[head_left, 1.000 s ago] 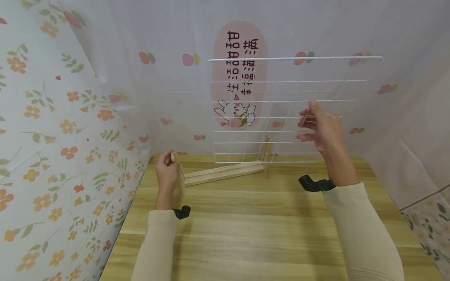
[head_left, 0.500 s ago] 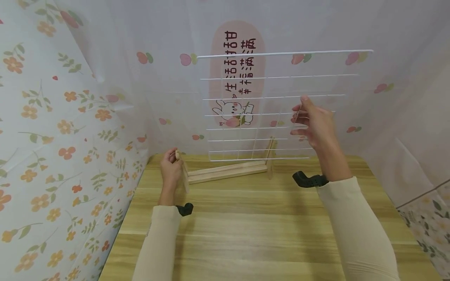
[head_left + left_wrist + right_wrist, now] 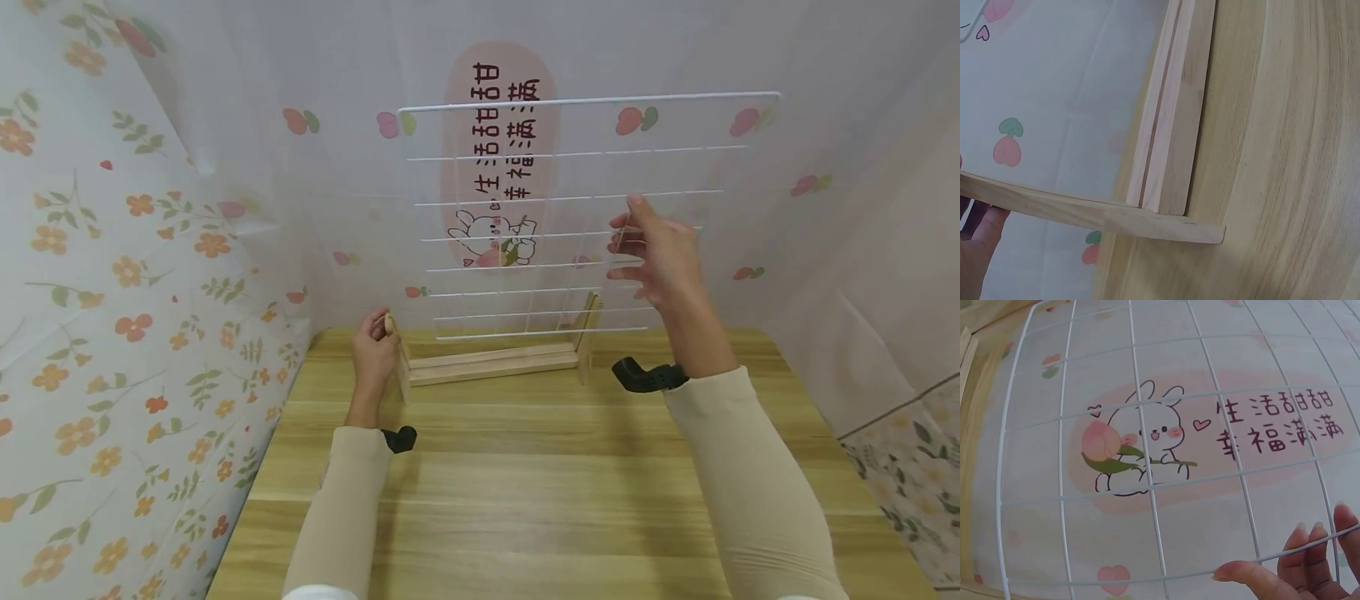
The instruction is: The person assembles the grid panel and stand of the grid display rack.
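My left hand (image 3: 375,350) pinches the top of the left end piece (image 3: 402,358) of a pale wooden stand. The stand's long base bar (image 3: 491,364) lies on the table and has a lengthwise groove, plain in the left wrist view on the bar (image 3: 1163,125). A second end piece (image 3: 588,327) rises at its right. My right hand (image 3: 663,258) holds a white wire grid panel (image 3: 588,102) up by its right part, thumb and fingers around a wire (image 3: 1285,552). The grid's lower edge hangs just above the base in the head view; contact cannot be told.
Behind the stand hangs a pale cloth (image 3: 330,183) with a rabbit print and lettering. Flowered cloth (image 3: 135,325) covers the left side. The wood-grain tabletop (image 3: 510,500) stretches out in front. A dark camera mount (image 3: 647,375) sits at the right wrist, another at the left.
The grid and right hand have moved left and slightly up. My left hand has shifted the stand rightward, and its base now lies straighter along the table's back edge.
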### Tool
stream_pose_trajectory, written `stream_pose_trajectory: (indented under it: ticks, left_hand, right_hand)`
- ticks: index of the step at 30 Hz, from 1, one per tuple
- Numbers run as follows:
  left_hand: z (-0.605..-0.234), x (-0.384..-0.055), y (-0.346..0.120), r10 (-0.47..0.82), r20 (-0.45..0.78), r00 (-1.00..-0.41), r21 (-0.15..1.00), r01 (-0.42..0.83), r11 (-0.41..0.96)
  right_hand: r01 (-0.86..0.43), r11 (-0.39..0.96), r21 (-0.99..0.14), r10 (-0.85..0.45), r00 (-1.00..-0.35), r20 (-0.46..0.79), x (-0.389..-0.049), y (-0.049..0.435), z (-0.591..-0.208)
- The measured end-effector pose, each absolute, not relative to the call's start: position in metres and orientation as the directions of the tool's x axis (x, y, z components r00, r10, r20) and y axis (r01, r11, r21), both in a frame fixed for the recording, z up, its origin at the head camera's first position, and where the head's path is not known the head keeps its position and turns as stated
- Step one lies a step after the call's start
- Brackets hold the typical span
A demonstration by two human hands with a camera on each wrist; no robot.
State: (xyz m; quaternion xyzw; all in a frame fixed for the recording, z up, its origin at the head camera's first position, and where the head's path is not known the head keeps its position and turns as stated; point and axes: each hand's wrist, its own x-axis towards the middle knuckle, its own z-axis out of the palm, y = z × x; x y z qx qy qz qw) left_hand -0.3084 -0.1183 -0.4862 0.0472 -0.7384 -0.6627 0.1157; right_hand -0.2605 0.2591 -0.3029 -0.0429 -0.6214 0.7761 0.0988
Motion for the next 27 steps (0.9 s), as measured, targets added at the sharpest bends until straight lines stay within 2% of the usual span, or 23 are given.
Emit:
stream_pose_trajectory:
  ticks: [27]
  left_hand:
    - [-0.486, -0.323, -0.098, -0.168, 0.093, -0.981, 0.992, 0.076, 0.104]
  right_hand:
    - [-0.100, -0.230, -0.968, 0.245, -0.969, 0.042, -0.269, 0.241, -0.289]
